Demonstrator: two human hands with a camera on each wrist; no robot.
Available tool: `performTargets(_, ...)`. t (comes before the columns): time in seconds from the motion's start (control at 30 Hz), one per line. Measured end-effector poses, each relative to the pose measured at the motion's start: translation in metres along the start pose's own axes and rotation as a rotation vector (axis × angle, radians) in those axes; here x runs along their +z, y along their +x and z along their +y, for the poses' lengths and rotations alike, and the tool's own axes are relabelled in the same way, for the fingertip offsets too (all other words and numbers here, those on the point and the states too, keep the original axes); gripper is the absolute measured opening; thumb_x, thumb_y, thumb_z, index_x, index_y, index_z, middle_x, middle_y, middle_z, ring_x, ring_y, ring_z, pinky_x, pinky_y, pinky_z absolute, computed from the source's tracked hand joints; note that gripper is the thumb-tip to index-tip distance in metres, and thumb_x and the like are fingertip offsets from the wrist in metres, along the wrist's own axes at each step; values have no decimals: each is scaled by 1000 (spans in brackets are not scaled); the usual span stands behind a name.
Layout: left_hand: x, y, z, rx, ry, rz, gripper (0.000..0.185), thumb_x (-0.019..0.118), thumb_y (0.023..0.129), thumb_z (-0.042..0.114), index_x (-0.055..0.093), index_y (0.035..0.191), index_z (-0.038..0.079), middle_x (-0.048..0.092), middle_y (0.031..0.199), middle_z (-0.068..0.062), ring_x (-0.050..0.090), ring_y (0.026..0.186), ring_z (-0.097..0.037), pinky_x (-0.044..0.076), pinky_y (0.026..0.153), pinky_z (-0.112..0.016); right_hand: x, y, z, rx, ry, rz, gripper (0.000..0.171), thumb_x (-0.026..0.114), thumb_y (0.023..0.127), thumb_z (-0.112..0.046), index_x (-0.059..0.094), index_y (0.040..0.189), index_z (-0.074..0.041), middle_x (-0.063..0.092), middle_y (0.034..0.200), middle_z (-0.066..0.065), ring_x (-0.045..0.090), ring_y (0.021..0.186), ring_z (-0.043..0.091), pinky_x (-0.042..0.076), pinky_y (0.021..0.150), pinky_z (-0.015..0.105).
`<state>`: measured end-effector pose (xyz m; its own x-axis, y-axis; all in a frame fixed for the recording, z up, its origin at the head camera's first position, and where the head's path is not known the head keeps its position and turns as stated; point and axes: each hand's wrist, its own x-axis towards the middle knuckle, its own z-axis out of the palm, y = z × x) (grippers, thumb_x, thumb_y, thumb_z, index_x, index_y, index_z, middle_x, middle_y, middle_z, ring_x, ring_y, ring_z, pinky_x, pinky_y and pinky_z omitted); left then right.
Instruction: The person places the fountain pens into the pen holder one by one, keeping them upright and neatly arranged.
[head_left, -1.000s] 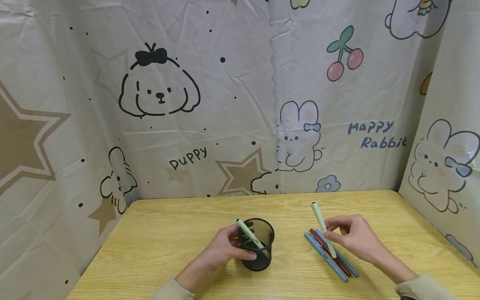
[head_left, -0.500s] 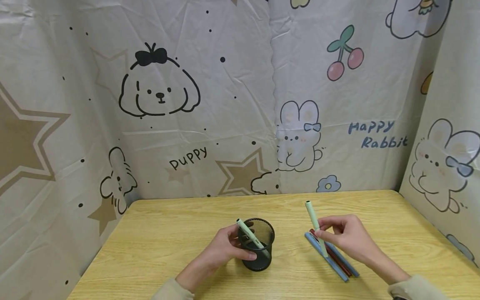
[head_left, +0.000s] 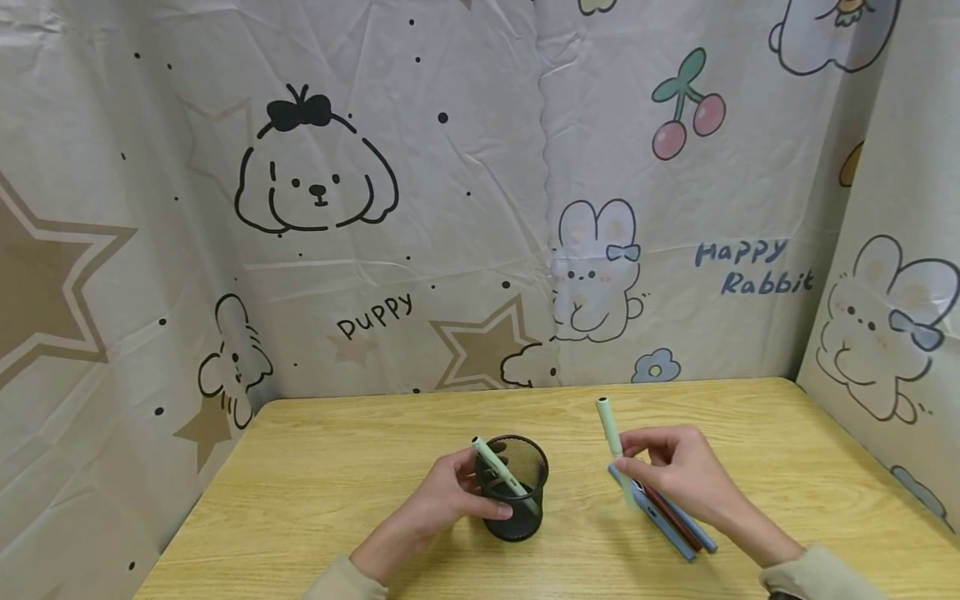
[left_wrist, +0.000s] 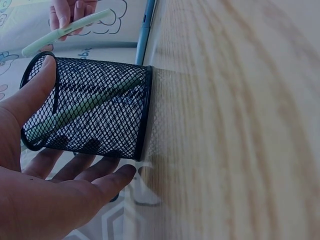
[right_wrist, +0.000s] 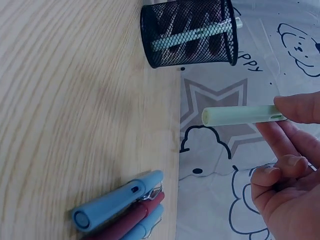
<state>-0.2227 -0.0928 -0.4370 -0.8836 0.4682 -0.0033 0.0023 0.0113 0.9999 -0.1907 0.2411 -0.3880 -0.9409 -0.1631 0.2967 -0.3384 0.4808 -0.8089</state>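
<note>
Pens: one green pen (head_left: 498, 468) already in the mesh cup (head_left: 513, 500) lower centre, steadied by left hand (head_left: 442, 496) curled round it, right hand (head_left: 675, 475) pinching a second green pen (head_left: 611, 433) lifted off the table (head_left: 337, 467), three pens (head_left: 671, 521) left lying lower right.

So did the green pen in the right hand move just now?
Yes. The green pen has shifted left, away from the pens on the table and toward the black mesh cup.
</note>
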Motion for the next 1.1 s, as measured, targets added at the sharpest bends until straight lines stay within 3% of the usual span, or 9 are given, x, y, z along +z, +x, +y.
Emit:
performTargets(0.3,0,-1,0,-7,-7,-3,80,91,77,-5,58,149,3,62,142,-19,65,122,-31,53,99,-35,6,2,-10,18,28,-8,25,85,88,-14,81,109,-1,50,56,0,33,48,7,36,47,26)
performTargets(0.5,1,-2,0,4,5,-2,79,90,77,-6,57,148,-1,65,138,-18,65,122,-32,54,98,-35,10,5,-17,-23,39,-10,25,86,89,-13,81,110,-1,65,69,1,32,49,7,33,47,25)
performTargets(0.73,0,-1,0,-8,1,0,78,91,76,-5,58,147,0,65,137,-18,65,122,-33,54,98,-34,15,11,-25,-32,64,-3,23,86,88,-12,82,109,-2,55,61,-1,31,51,7,30,48,24)
performTargets(1.1,1,0,2,9,6,-6,83,90,77,-7,54,151,0,60,144,-20,65,122,-32,52,102,-37,25,23,-42,-131,121,-24,22,86,88,-10,82,109,-3,76,90,3,32,49,8,28,47,24)
